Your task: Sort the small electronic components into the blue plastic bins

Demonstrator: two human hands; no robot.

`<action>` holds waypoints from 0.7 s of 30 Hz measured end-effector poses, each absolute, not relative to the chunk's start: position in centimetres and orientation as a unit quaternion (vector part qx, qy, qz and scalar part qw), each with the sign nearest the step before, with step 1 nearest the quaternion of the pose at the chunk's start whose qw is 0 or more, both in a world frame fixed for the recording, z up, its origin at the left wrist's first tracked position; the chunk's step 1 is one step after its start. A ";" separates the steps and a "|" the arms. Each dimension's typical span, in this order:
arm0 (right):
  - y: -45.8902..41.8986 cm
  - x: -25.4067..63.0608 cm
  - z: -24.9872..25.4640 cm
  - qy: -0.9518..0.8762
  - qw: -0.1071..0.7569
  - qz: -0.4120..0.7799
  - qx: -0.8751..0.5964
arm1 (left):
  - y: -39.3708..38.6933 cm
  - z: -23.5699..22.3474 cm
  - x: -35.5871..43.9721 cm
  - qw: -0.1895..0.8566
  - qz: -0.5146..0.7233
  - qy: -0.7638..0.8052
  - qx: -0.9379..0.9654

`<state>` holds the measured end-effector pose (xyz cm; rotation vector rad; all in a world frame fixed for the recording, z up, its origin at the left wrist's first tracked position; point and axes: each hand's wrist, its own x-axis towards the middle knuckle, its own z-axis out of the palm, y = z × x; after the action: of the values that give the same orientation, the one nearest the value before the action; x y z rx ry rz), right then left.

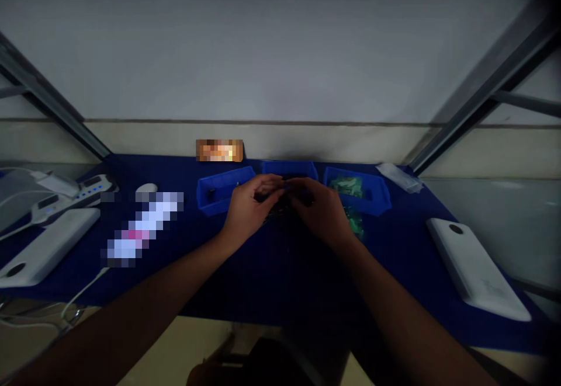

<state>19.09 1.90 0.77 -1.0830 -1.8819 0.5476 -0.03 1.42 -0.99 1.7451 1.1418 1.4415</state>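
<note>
My left hand [253,204] and my right hand [319,208] meet over the middle of the blue table, their fingertips pinched close together. Whatever they hold between them is too dark and small to name. Just behind the hands stands a blue bin [290,169], partly covered by them. To the left of my left hand is another blue bin [214,199] with a few small dark items inside. A third blue bin [377,198], right of my right hand, contains green pieces [348,186]. More green pieces [356,222] lie on the table beside my right wrist.
White power banks lie at the left [52,246] and right [477,269]. A power strip [74,196] with cables, a white mouse-like object [146,191] and a blurred-out phone-like device [142,228] are on the left. A clear plastic bag [400,177] rests at the back right. Metal posts flank the table.
</note>
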 end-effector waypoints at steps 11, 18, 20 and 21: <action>1.5 19.0 1.3 -0.722 0.485 0.188 -0.456 | 0.6 -0.3 0.2 0.339 0.507 0.451 0.652; 1.6 19.1 1.3 -0.742 0.479 0.161 -0.441 | 0.6 -0.2 0.3 0.357 0.491 0.433 0.666; 1.6 19.1 1.3 -0.748 0.484 0.152 -0.428 | 0.7 0.0 0.4 0.371 0.497 0.435 0.652; 1.6 19.1 1.3 -0.750 0.485 0.151 -0.424 | 0.8 0.0 0.4 0.375 0.502 0.437 0.646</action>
<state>19.11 1.63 1.29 -1.0314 -1.8262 0.3670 0.37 0.76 0.00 1.6533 1.1189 1.2843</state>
